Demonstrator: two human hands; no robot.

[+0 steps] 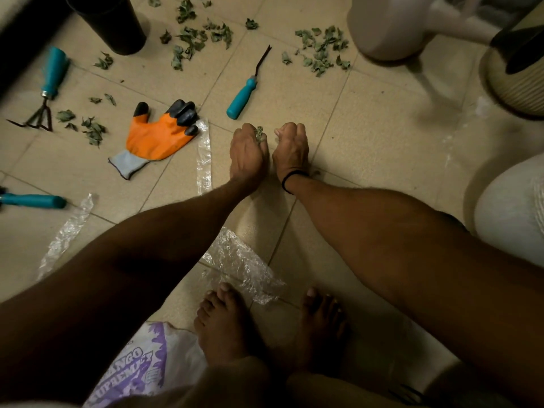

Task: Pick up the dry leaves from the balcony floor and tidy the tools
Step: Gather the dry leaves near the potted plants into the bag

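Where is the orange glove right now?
In the head view the orange glove lies on the floor tiles left of centre, between the hand rake and a clear plastic strip, with the left hand just beyond that strip.

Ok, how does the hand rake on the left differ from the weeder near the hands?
The hand rake ends in splayed claw prongs; the weeder ends in a thin shaft with a forked tip. The hand rake's prongs point toward the camera, handle away; the weeder's tip points away, handle near. Both have teal handles and lie flat on the tiled floor.
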